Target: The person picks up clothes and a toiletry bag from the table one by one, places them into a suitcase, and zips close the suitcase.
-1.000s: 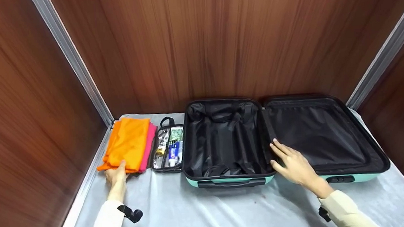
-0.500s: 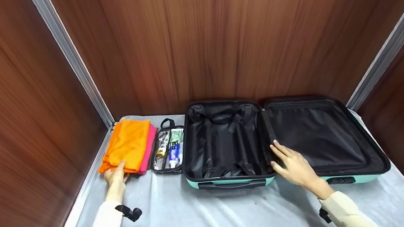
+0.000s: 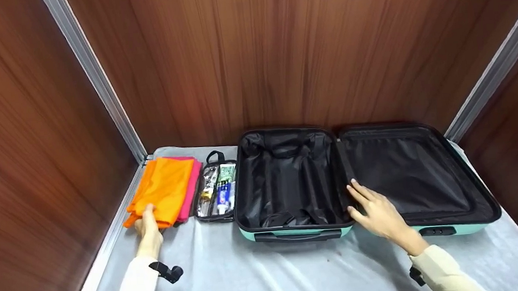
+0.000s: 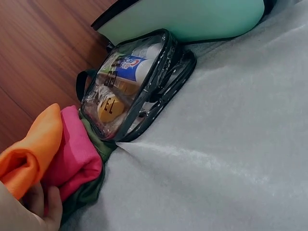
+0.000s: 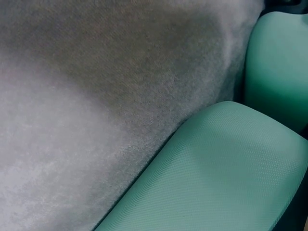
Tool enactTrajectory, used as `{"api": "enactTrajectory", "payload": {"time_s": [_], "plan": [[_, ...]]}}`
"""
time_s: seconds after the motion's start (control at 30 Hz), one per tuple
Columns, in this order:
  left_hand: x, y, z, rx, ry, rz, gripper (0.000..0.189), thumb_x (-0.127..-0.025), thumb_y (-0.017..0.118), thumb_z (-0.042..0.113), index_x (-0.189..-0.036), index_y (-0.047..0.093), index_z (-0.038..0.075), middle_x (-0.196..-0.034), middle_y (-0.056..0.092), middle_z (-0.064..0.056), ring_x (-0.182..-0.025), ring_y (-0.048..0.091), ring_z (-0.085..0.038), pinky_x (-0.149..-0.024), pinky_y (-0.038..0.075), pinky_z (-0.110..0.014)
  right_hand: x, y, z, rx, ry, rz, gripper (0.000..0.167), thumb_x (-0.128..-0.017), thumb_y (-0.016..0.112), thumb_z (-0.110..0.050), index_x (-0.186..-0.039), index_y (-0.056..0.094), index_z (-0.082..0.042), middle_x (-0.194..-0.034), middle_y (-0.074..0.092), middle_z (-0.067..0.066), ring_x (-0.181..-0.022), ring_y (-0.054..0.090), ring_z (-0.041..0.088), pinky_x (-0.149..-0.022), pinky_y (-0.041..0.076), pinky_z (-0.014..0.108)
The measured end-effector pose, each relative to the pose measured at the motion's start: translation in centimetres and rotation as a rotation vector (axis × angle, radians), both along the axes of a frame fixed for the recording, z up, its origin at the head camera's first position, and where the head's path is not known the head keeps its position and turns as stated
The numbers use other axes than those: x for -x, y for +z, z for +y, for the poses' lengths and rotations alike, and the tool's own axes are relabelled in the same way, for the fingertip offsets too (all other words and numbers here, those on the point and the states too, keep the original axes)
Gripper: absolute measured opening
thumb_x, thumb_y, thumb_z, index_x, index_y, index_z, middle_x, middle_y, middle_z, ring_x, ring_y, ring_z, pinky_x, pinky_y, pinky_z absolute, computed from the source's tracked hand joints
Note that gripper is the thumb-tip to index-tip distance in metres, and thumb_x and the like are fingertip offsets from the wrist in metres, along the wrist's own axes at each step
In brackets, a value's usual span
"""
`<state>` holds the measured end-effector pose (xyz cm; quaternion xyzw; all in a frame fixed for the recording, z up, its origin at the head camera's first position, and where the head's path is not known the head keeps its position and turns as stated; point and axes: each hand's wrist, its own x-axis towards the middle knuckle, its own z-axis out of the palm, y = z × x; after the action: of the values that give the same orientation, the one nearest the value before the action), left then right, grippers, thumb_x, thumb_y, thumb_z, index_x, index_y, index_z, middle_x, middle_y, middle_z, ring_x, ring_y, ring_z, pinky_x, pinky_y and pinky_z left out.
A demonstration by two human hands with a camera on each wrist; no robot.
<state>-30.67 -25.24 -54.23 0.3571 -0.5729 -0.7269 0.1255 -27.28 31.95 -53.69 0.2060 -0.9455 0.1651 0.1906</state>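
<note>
My left hand pinches the near edge of a folded orange garment, thumb on top and fingers underneath. Below it lies a folded pink garment; in the left wrist view a dark green one shows at the bottom of the stack. The near end of the orange fold stands raised above the pink in that view. My right hand rests with fingers extended at the hinge side of an open mint-green suitcase with black lining. The right wrist view shows the suitcase's outer shell, with the hand hidden.
Between the stack and the suitcase lies a clear toiletry pouch with black trim, holding a toothpaste tube and small bottles. The suitcase lid half is spread flat on the right. Brown wood-grain panels enclose the grey-covered table.
The orange garment has shifted slightly toward me, baring a strip of pink along the far edge. My left thumb has come further over the fold. The right hand has stayed in place.
</note>
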Motion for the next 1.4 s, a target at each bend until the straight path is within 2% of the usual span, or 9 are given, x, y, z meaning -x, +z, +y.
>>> {"api": "enactTrajectory", "payload": {"time_s": [0.13,0.27,0.37,0.57,0.67,0.83,1.0,1.2,1.4], "plan": [[0.4,0.1,0.1,-0.049,-0.007,0.035,0.074,-0.094,0.062,0.03,-0.148,0.024,-0.003,-0.138,0.038,-0.012,-0.111,0.047,-0.021,-0.1,0.04,-0.03,0.0,0.0,0.0,-0.002,0.0,-0.005,0.056,-0.096,0.062,-0.03,-0.144,0.05,-0.004,-0.151,0.043,0.014,-0.13,0.047,0.042,-0.101,0.038,0.059],[0.6,0.3,0.5,-0.062,0.003,0.06,0.056,-0.092,0.059,0.021,-0.137,0.034,-0.001,-0.12,0.046,-0.007,-0.095,0.053,-0.019,-0.082,0.048,-0.025,0.0,0.0,0.0,-0.006,0.0,-0.008,0.056,-0.096,0.062,-0.03,-0.144,0.049,-0.004,-0.151,0.042,0.014,-0.13,0.047,0.042,-0.101,0.038,0.059],[0.6,0.5,0.8,-0.052,0.006,0.057,0.047,-0.089,0.057,0.02,-0.128,0.038,0.003,-0.112,0.045,-0.004,-0.09,0.052,-0.018,-0.074,0.048,-0.023,0.0,0.1,0.1,-0.005,-0.004,-0.009,0.057,-0.096,0.062,-0.031,-0.145,0.049,-0.004,-0.151,0.042,0.014,-0.13,0.047,0.042,-0.101,0.038,0.059],[0.5,0.8,0.9,-0.032,-0.027,0.061,0.063,-0.092,0.061,0.023,-0.143,0.031,0.001,-0.12,0.044,-0.006,-0.097,0.049,-0.017,-0.085,0.045,-0.025,0.0,0.1,0.1,-0.006,-0.005,-0.017,0.057,-0.096,0.061,-0.031,-0.145,0.049,-0.004,-0.152,0.041,0.014,-0.131,0.046,0.042,-0.102,0.037,0.059],[0.5,0.8,0.9,-0.012,-0.041,0.056,0.066,-0.093,0.064,0.025,-0.144,0.033,-0.003,-0.121,0.046,-0.008,-0.099,0.05,-0.018,-0.089,0.045,-0.026,0.0,0.1,0.1,-0.01,-0.003,-0.02,0.057,-0.097,0.061,-0.031,-0.145,0.048,-0.004,-0.152,0.041,0.015,-0.131,0.046,0.042,-0.102,0.037,0.059],[0.5,0.7,1.0,0.044,-0.051,0.031,0.057,-0.093,0.062,0.026,-0.135,0.042,-0.008,-0.119,0.049,-0.011,-0.1,0.05,-0.02,-0.089,0.043,-0.026,0.0,0.0,0.1,-0.008,-0.002,-0.016,0.057,-0.097,0.061,-0.031,-0.145,0.049,-0.003,-0.152,0.041,0.016,-0.13,0.046,0.043,-0.101,0.037,0.06],[0.4,0.9,1.1,0.055,-0.052,0.028,0.056,-0.093,0.058,0.026,-0.134,0.041,-0.008,-0.124,0.047,-0.013,-0.107,0.048,-0.024,-0.093,0.042,-0.029,-0.1,0.0,-0.1,-0.005,-0.009,-0.018,0.056,-0.097,0.061,-0.031,-0.145,0.049,-0.004,-0.152,0.041,0.014,-0.13,0.046,0.042,-0.101,0.037,0.06],[0.1,1.1,1.1,0.099,-0.093,0.024,0.057,-0.094,0.055,0.024,-0.138,0.037,-0.008,-0.131,0.043,-0.017,-0.117,0.043,-0.028,-0.103,0.036,-0.034,-0.1,0.0,-0.1,-0.002,-0.018,-0.034,0.057,-0.098,0.06,-0.032,-0.146,0.048,-0.005,-0.153,0.04,0.013,-0.131,0.045,0.041,-0.102,0.036,0.06],[0.0,1.2,1.0,0.061,-0.098,0.059,0.048,-0.095,0.052,0.018,-0.136,0.037,-0.004,-0.129,0.043,-0.014,-0.115,0.044,-0.026,-0.1,0.038,-0.033,0.0,0.1,0.0,-0.013,-0.008,-0.022,0.056,-0.097,0.061,-0.031,-0.145,0.048,-0.004,-0.152,0.041,0.014,-0.131,0.046,0.042,-0.102,0.037,0.059]]}}
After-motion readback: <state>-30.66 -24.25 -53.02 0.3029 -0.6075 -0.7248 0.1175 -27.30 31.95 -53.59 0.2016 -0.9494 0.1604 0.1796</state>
